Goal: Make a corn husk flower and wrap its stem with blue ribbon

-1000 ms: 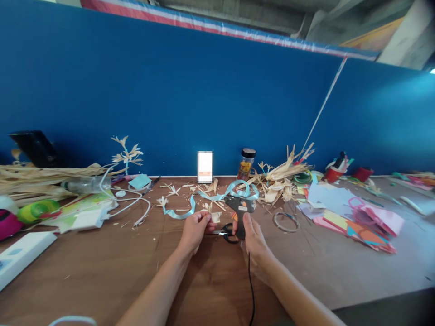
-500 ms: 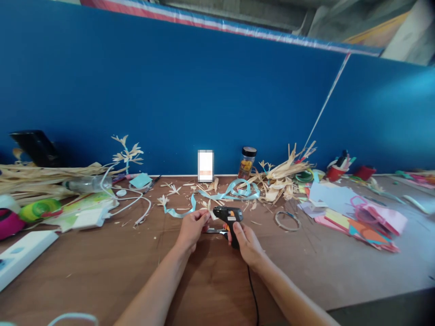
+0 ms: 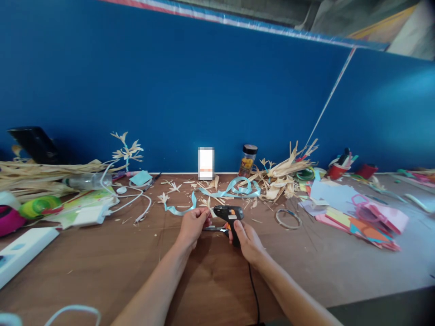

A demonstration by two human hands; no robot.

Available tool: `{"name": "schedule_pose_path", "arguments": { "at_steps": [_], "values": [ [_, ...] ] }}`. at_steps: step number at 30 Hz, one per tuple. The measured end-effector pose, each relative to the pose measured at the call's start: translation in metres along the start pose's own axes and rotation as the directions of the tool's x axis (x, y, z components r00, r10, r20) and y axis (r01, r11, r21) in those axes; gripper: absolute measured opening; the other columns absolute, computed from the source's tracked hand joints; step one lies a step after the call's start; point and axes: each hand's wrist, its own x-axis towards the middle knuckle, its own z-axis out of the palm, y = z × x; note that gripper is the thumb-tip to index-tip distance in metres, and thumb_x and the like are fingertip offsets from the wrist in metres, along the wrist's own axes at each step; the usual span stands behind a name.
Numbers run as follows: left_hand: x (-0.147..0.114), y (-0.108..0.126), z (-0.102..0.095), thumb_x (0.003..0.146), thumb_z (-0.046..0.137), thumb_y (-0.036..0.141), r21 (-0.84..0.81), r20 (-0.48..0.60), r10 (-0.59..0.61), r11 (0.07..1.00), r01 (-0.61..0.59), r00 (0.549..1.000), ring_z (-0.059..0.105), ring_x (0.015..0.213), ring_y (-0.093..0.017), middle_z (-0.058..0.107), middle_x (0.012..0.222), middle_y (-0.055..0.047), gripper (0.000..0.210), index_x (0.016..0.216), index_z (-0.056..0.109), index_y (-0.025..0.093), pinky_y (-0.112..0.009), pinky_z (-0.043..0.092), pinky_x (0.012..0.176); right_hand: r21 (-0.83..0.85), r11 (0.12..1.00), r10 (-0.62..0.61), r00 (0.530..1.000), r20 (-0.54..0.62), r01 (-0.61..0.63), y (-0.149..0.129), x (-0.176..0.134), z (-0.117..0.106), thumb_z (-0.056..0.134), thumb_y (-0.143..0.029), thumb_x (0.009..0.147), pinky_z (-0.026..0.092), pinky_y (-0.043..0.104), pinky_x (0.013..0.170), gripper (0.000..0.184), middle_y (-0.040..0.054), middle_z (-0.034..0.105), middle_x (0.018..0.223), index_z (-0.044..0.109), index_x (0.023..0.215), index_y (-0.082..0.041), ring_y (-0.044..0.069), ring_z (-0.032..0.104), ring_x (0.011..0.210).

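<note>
My right hand [image 3: 248, 240] is wrapped round the handle of a black glue gun [image 3: 231, 215] with an orange trigger, its nozzle pointing left. Close to that nozzle, my left hand [image 3: 193, 225] pinches a small pale piece of dried husk [image 3: 210, 210]; the fingers cover part of it. Beneath the hands lie scissors [image 3: 214, 229], partly hidden by the glue gun and my fingers. Behind them a light blue ribbon [image 3: 229, 194] curls over the table among husk scraps. A husk flower [image 3: 163, 199] lies at the ribbon's left end.
A glowing phone-like screen [image 3: 206, 164] stands against the blue partition [image 3: 204, 90]. A lidded jar [image 3: 248, 160] and a husk bundle [image 3: 288, 167] are right of it. Coloured papers [image 3: 360, 226] and a wire ring [image 3: 288, 219] lie right; a power strip [image 3: 29, 253] and white cables [image 3: 146, 206] left.
The view has shifted slightly. Both hands keep nearly the same pose, with the glue gun nozzle still beside the husk piece.
</note>
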Motion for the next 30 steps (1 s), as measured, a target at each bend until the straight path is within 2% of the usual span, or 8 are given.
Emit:
{"name": "schedule_pose_path", "arguments": {
  "at_steps": [12, 18, 30],
  "values": [
    [0.0009, -0.0023, -0.0005, 0.063, 0.061, 0.039, 0.048, 0.032, 0.038, 0.998, -0.039, 0.999, 0.047, 0.048, -0.007, 0.054, 0.056, 0.001, 0.028, 0.061, 0.057, 0.011, -0.02, 0.04, 0.052, -0.069, 0.997, -0.017, 1.0, 0.001, 0.017, -0.0012, 0.0007, -0.0004, 0.028, -0.046, 0.085, 0.037, 0.021, 0.053, 0.043, 0.0001, 0.052, 0.06, 0.055, 0.079, -0.014, 0.011, 0.049, 0.053],
    [0.0026, -0.0043, -0.0002, 0.061, 0.063, 0.038, 0.041, -0.009, 0.031, 0.999, -0.031, 0.999, 0.047, 0.046, -0.007, 0.055, 0.055, 0.001, 0.027, 0.064, 0.059, 0.012, -0.021, 0.041, 0.051, -0.079, 0.997, -0.019, 1.0, 0.005, 0.019, -0.0017, 0.0002, -0.0008, 0.028, -0.046, 0.085, 0.037, 0.021, 0.052, 0.042, -0.0002, 0.051, 0.058, 0.055, 0.077, -0.014, 0.011, 0.049, 0.053],
    [0.0029, -0.0042, -0.0015, 0.062, 0.061, 0.039, 0.058, -0.02, 0.058, 0.997, -0.056, 0.998, 0.048, 0.047, -0.008, 0.056, 0.057, 0.001, 0.027, 0.067, 0.06, 0.012, -0.021, 0.041, 0.051, -0.121, 0.993, -0.009, 1.0, 0.011, 0.011, -0.0024, -0.0008, -0.0015, 0.026, -0.049, 0.085, 0.038, 0.021, 0.053, 0.044, 0.0008, 0.052, 0.06, 0.052, 0.075, -0.014, 0.011, 0.049, 0.053]
  ]
}}
